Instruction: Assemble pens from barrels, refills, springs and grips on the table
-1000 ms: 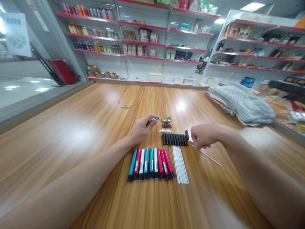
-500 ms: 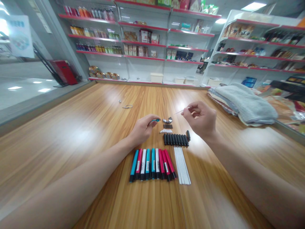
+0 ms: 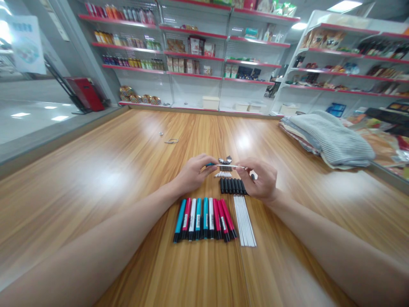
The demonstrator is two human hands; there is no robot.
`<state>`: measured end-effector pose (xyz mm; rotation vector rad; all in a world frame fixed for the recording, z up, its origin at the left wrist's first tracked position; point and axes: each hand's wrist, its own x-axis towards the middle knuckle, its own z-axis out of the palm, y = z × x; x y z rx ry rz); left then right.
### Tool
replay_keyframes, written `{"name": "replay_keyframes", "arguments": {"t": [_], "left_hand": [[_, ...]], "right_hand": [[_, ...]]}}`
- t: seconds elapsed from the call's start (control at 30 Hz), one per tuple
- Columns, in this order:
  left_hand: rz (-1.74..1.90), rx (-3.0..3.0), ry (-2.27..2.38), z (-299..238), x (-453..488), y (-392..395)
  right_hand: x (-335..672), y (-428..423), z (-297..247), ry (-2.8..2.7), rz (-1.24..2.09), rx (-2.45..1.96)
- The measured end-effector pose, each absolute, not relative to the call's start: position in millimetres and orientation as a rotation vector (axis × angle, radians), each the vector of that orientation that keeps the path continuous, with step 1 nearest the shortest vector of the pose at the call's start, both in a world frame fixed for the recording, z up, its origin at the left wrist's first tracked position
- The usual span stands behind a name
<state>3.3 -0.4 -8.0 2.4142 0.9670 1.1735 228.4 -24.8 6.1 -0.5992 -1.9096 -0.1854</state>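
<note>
My left hand is closed round a blue pen barrel, mostly hidden by the fingers. Between finger and thumb, my right hand pinches a thin white pen refill, its left end meeting the barrel's end; how far it goes in I cannot tell. Under the hands lie black grips, partly covered by my right hand, small white parts, springs and shiny metal tips. Nearer me are a row of blue, pink and white pen barrels and a bundle of white refills.
A grey wire-like loop and a small shiny piece lie farther off on the wooden table. Folded striped cloths are stacked at the right. Stocked shelves stand behind.
My right hand has moved left and down with the refill, bringing its end to the blue barrel. My left hand has stayed nearly in place.
</note>
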Motion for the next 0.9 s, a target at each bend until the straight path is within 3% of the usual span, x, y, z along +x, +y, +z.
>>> {"name": "replay_keyframes", "arguments": {"t": [0.9], "left_hand": [[1.142, 2.213, 1.157, -9.3, 0.0, 3.6]], "right_hand": [[226.4, -22.6, 2.5, -1.824, -0.1, -0.79]]}}
